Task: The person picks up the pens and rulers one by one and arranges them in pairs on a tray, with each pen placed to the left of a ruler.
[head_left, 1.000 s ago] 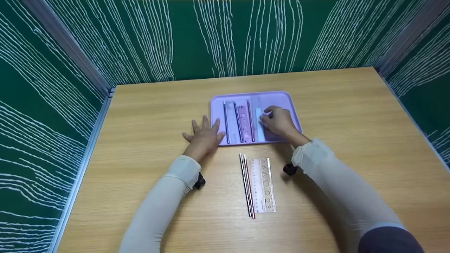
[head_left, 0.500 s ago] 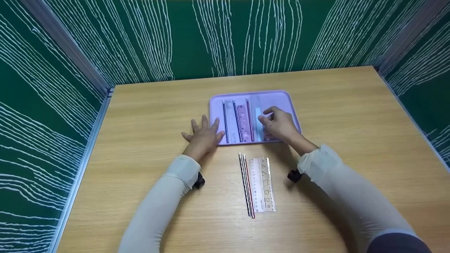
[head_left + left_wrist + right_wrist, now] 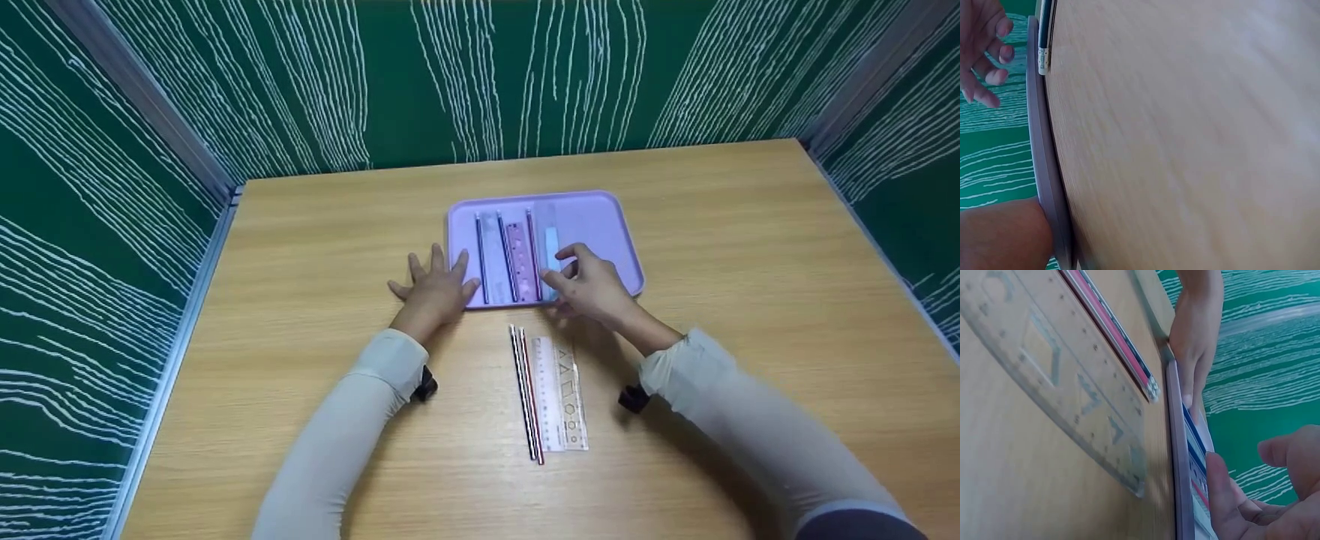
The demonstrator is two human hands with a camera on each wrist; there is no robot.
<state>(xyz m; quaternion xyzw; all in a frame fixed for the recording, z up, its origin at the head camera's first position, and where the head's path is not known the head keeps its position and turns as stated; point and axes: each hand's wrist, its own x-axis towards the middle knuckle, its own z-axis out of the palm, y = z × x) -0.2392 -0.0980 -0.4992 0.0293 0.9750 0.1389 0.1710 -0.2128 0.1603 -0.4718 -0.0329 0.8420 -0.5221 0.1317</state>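
My left hand [image 3: 435,294] rests with spread fingers at the left rim of a purple tray [image 3: 596,214]. Inside the tray lie dark pencils [image 3: 481,259], a clear ruler [image 3: 493,259], a pink ruler [image 3: 519,262], a reddish pencil [image 3: 532,251] and a pale blue ruler [image 3: 552,241]. Over the tray's near rim hovers my right hand [image 3: 592,289], thumb and forefinger apart; no held thing shows in the right wrist view. Nearer on the table are two striped pencils [image 3: 525,397], a clear ruler [image 3: 549,397] and a clear stencil ruler [image 3: 1044,354].
A wooden table [image 3: 315,262] carries everything. Green panels [image 3: 405,90] with white lines stand behind and at both sides, joined by grey posts [image 3: 150,97]. A small black camera [image 3: 634,399] sits under the right wrist.
My right hand has drawn back from the pale blue ruler in the tray towards the near rim. My left hand stays where it was.
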